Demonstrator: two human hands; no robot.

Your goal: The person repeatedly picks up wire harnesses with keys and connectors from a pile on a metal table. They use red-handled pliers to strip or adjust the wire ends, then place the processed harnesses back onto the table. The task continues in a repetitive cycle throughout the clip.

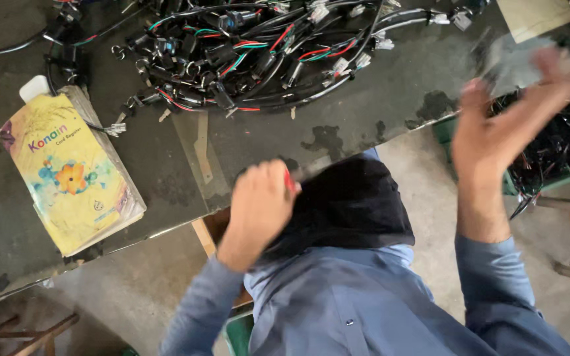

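My left hand [258, 204] is closed near the table's front edge, gripping something thin and red that pokes out by the fingers; what it is cannot be told. A black cloth [357, 204] lies on my lap just right of that hand. My right hand [503, 112] is raised at the right, blurred by motion, fingers spread with nothing in them. A large tangle of black, red and green wire harnesses [252, 53] with connectors lies on the dark table [377, 112] beyond both hands.
A yellow register book [67, 171] lies at the table's left. A green crate [555, 158] of dark wires stands to the right, below the table edge. A pale board [536, 16] sits at the top right. Wooden frames rest on the concrete floor.
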